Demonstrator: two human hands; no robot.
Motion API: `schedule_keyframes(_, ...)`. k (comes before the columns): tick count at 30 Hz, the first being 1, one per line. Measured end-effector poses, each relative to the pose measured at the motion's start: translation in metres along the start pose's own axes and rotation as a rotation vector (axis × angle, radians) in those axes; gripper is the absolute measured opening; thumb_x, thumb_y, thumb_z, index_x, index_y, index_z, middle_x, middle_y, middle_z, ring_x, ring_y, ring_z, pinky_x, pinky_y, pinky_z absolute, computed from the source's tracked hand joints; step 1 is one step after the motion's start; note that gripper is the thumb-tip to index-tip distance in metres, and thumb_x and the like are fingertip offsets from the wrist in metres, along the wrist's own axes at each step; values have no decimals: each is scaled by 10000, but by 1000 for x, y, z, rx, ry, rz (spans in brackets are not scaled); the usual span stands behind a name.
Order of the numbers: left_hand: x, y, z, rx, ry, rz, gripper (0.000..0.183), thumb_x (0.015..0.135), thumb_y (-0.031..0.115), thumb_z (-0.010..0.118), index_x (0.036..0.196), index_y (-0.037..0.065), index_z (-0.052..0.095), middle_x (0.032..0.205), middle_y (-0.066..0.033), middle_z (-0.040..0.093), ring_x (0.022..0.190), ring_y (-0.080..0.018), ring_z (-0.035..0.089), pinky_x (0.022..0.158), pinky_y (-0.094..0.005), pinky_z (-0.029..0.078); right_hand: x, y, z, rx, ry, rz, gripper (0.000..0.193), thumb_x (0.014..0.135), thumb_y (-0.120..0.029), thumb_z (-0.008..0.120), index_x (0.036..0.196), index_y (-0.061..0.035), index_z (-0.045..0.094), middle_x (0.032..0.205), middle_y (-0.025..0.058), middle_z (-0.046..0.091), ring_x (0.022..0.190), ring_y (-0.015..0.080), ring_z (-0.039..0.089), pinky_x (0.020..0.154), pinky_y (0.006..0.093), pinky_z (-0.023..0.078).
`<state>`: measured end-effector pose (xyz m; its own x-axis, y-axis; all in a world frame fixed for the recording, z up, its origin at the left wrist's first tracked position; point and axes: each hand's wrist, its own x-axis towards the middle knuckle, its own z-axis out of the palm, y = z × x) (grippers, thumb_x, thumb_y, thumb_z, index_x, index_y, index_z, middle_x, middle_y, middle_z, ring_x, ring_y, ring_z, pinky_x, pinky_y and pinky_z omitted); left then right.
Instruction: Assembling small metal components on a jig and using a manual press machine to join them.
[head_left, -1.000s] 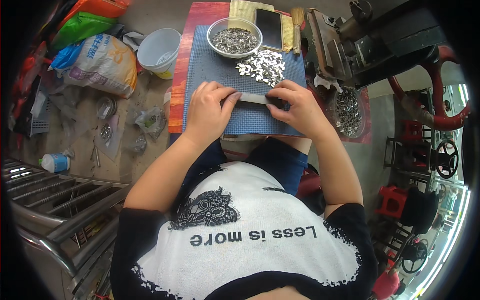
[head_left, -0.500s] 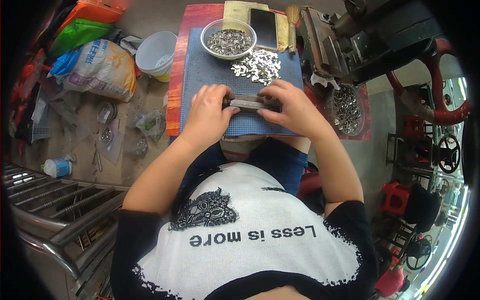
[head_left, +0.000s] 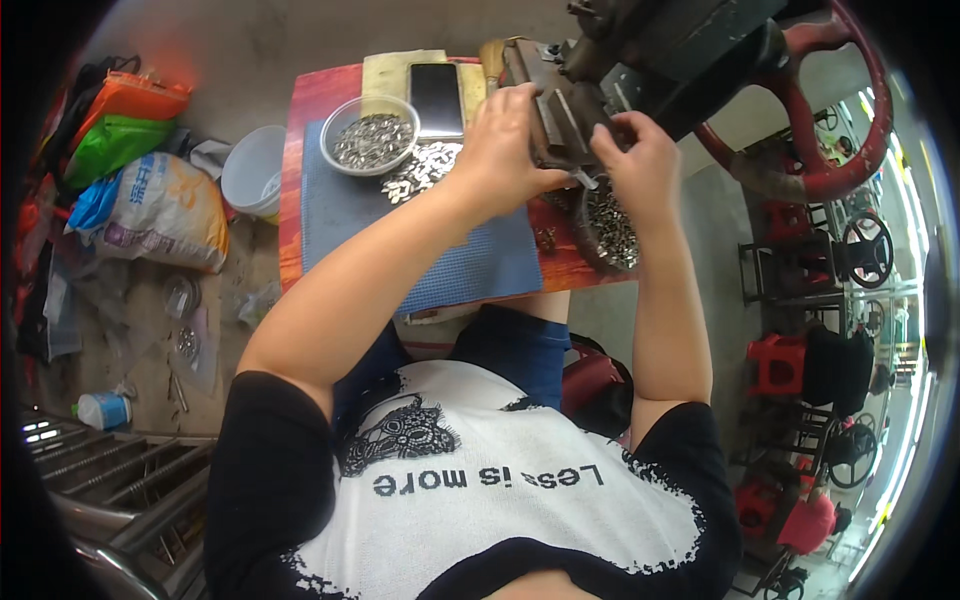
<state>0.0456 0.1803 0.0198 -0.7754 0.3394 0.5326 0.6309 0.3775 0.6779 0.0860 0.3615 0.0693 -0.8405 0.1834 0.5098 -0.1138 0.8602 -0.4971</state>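
My left hand (head_left: 505,148) reaches to the front of a dark machine press (head_left: 665,62). Its fingertips lie at the brown metal bed (head_left: 532,92), and the thumb stretches apart along the near side. On the other side of the bed is my right hand (head_left: 643,168), its thumb and curled fingers apart beside a grey metal bar (head_left: 566,120). I cannot tell whether either hand bears on that bar. Below them a tub of small shiny metal parts (head_left: 608,228) is partly hidden by the right wrist.
A blue mat (head_left: 440,260) carries a clear bowl of metal parts (head_left: 372,142) and a loose heap of bright pieces (head_left: 420,170). A phone (head_left: 436,98) lies behind. The red handwheel (head_left: 800,170) curves at right; a white bucket (head_left: 250,175) stands left.
Both hands have moved from the mat to the press at the right. The grey metal block they held between them can no longer be made out on its own. The view has shifted rightward.
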Motion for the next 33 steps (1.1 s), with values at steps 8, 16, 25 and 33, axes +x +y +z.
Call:
schedule_keyframes(8,35,-17,43,-80,-64,-57,1310,502,454,902,1491,-49,207,1398,-273,434,1378,-413,335,1150,-481,271,9,-20,6,-193,-160,39,329,819,-249,666,938,56,708,881,258,688,847,397,680,796,457,534)
schedule_keyframes(16,32,-22,50,-55,1,-25,1278,509,489,913,1466,-50,260,1374,-267,452,1356,-400,368,1140,-462,276,23,39,19,2,-93,43,317,939,-272,554,953,20,677,982,262,667,964,426,636,831,481,496)
schedule_keyframes(25,37,-17,36,-44,-88,-65,1359,519,514,915,1500,-74,181,1426,-286,404,1390,-403,330,1167,-465,240,36,47,14,-140,-10,237,515,982,-451,489,1033,27,674,1025,287,662,1023,464,611,914,495,474)
schedule_keyframes(33,37,-18,39,-116,-84,-70,1414,503,529,924,1514,-69,136,1441,-292,396,1404,-405,325,1189,-469,187,55,150,-122,-239,1070,17,688,757,-224,790,1190,82,352,1077,264,583,940,397,649,837,475,519)
